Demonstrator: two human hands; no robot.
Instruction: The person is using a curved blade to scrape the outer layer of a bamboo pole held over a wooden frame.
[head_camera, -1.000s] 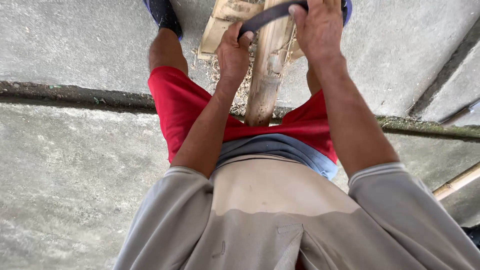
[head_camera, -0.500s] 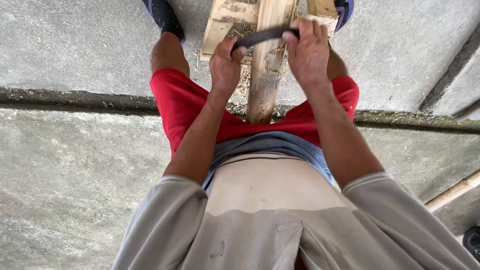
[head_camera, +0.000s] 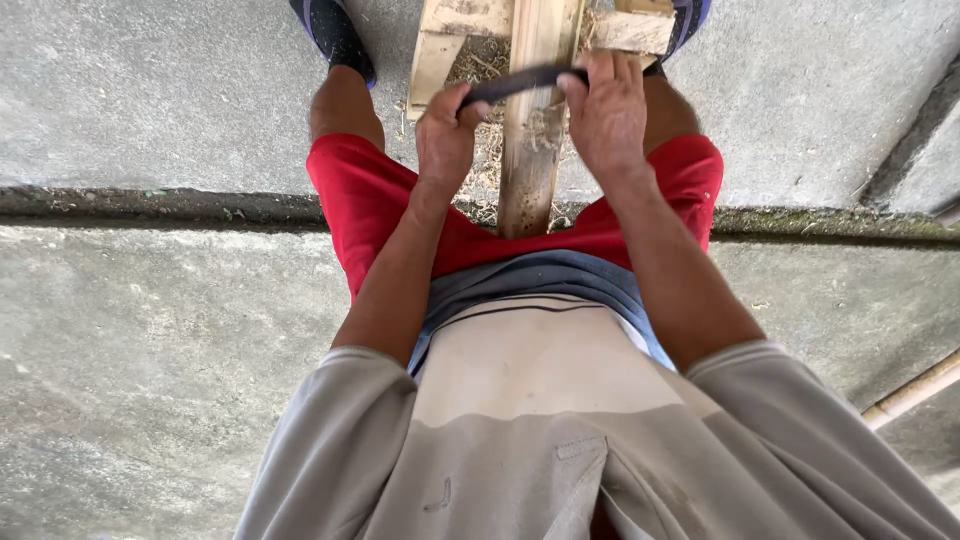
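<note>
Nearest the camera is the person's grey shirt (head_camera: 520, 440), with red shorts (head_camera: 370, 195) below it and both forearms reaching forward over the lap. Just beyond, a long pale wooden slat (head_camera: 530, 140) runs straight away from the body between the knees, its near end close to the waist, which seems to steady it against the pull of the tool. The left hand (head_camera: 445, 135) is clenched around one end of a dark curved blade (head_camera: 520, 80), and the right hand (head_camera: 605, 110) is clenched around the other end, so the blade lies crosswise on top of the slat, touching it; a grip at each end likely keeps the edge level. Wood shavings (head_camera: 480, 150) lie scattered beside the slat and under the hands. Farther out, the slat rests on a rough wooden frame (head_camera: 440, 40) on the concrete floor (head_camera: 150, 100), with a dark sock (head_camera: 335, 35) at the left. No container is in view.
</note>
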